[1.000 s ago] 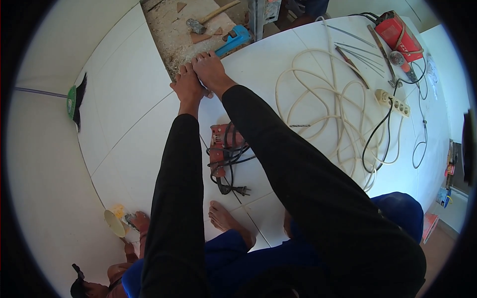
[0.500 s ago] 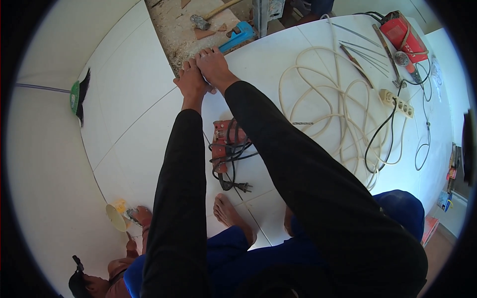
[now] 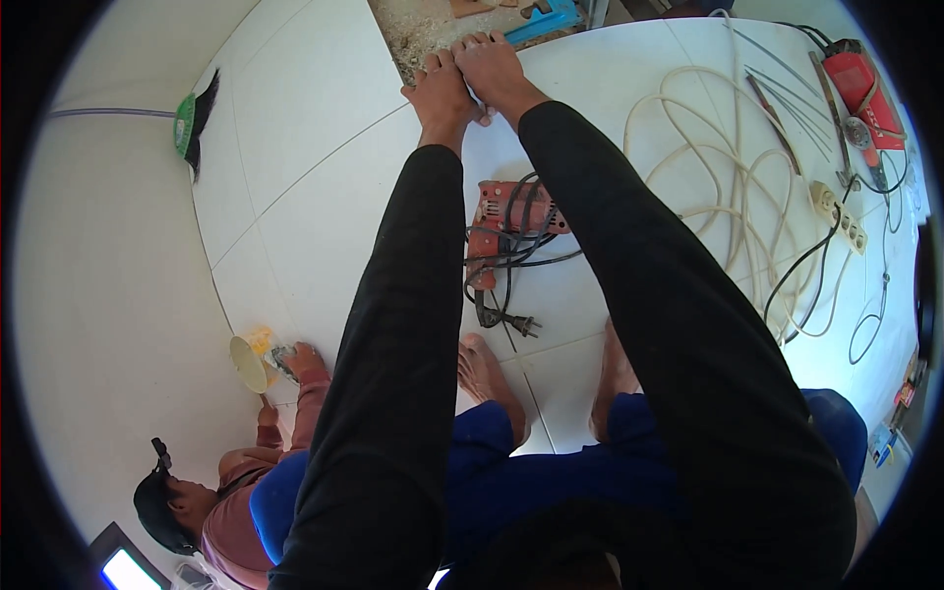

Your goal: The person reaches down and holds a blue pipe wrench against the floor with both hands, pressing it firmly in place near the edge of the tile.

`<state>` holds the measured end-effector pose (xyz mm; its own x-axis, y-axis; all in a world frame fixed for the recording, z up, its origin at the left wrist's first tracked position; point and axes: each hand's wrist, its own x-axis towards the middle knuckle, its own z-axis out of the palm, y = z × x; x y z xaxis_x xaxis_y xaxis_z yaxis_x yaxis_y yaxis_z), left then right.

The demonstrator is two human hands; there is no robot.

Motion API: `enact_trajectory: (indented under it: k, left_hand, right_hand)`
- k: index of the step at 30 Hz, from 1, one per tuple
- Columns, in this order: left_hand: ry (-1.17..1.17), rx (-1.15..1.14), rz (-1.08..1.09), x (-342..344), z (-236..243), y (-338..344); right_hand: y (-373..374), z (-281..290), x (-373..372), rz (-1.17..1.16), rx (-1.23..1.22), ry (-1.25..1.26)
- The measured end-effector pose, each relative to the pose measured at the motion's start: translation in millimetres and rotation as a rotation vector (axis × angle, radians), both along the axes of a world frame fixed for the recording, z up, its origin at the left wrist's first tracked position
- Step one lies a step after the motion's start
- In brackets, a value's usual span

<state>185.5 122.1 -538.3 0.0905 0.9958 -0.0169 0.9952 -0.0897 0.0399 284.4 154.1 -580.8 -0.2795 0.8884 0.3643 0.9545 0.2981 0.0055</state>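
Arms stretched forward, my left hand (image 3: 441, 95) and my right hand (image 3: 495, 71) rest side by side at the far edge of a white floor tile (image 3: 511, 157). The fingers of both hands curl over that edge, beside a patch of rough, untiled ground (image 3: 411, 34); their undersides are hidden. Nearer my feet lies a red power drill (image 3: 489, 218), its black cord wound round it and the plug (image 3: 521, 324) loose on the tiles. A blue tool (image 3: 544, 22) lies on the rough ground just beyond my right hand.
Cream cable (image 3: 733, 167) lies coiled at right, near a socket strip (image 3: 839, 216), metal rods (image 3: 792, 108), a red machine (image 3: 865, 93) and an angle grinder (image 3: 861, 138). A broom (image 3: 184, 126) leans at left. A co-worker (image 3: 241, 521) sits lower left beside a cream bucket (image 3: 254, 364).
The view has shifted, so the floor and drill sit higher in the picture, and the hammer has left it. Both my hands stay at the tile edge, with little visible change in their grip.
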Motion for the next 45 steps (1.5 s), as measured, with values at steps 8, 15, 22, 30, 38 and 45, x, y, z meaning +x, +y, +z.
enact_trajectory:
  k: [8, 15, 22, 30, 38, 45]
  left_hand:
    - [0.011, -0.008, 0.046, -1, 1, 0]
    - [0.008, -0.028, 0.013, -3, 3, -1]
    - [0.006, -0.011, 0.052, 2, 3, -1]
    - [0.030, -0.011, 0.058, 5, 0, 3]
    - [0.049, -0.034, 0.041, 0, 1, 2]
    - [0.058, -0.037, 0.011, -2, 2, 5]
  right_hand:
    - [-2, 5, -5, 0.002, -0.015, -0.014]
    - [-3, 8, -4, -0.012, -0.028, -0.018]
    - [-4, 10, -4, -0.018, -0.062, 0.006]
    - [-2, 10, -1, -0.030, -0.064, -0.013]
    - [-6, 12, -4, -0.016, -0.073, -0.040]
    - [0, 8, -7, -0.036, -0.082, -0.012]
